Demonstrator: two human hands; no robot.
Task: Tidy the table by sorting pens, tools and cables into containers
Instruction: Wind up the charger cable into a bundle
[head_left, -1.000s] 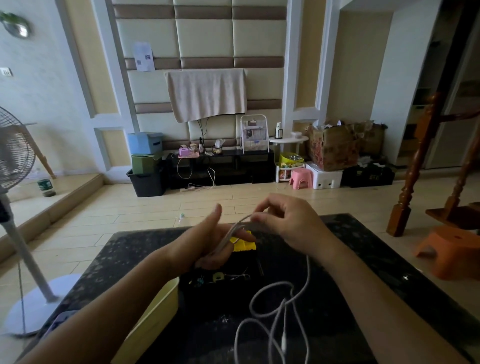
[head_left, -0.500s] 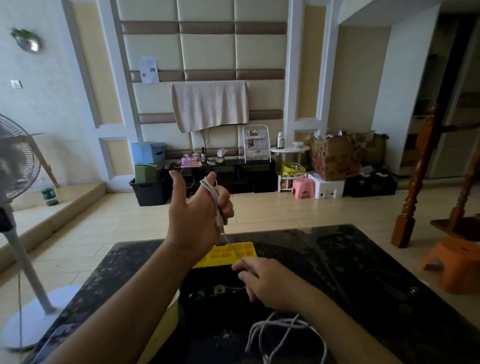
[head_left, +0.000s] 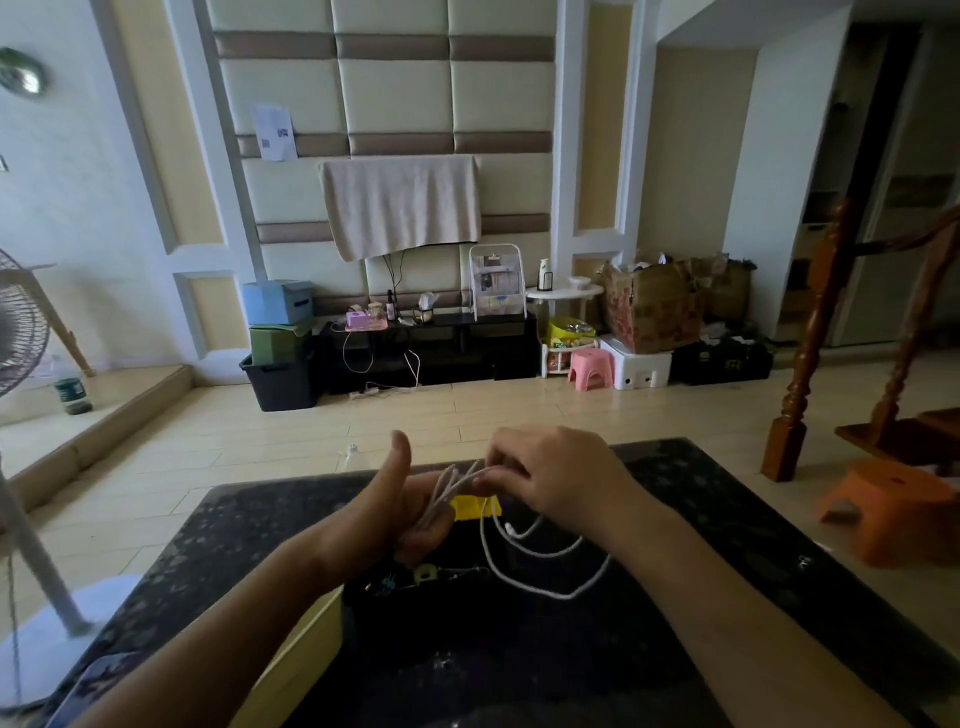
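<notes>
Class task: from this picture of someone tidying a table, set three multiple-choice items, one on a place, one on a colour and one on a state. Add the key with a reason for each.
1. Where is the yellow box?
A) on the floor
B) on the table, just beyond the left hand and right hand
C) in the person's lap

2. What colour is the cable?
A) black
B) red
C) white

3. How is the cable held?
A) looped across the left hand, pinched by the right hand
B) lying untouched
C) knotted round both wrists

Key:
1 B, the box sits on the dark tabletop behind the hands.
2 C, the strands and the hanging loop show white.
3 A, strands cross the left palm and the right fingers pinch them.
</notes>
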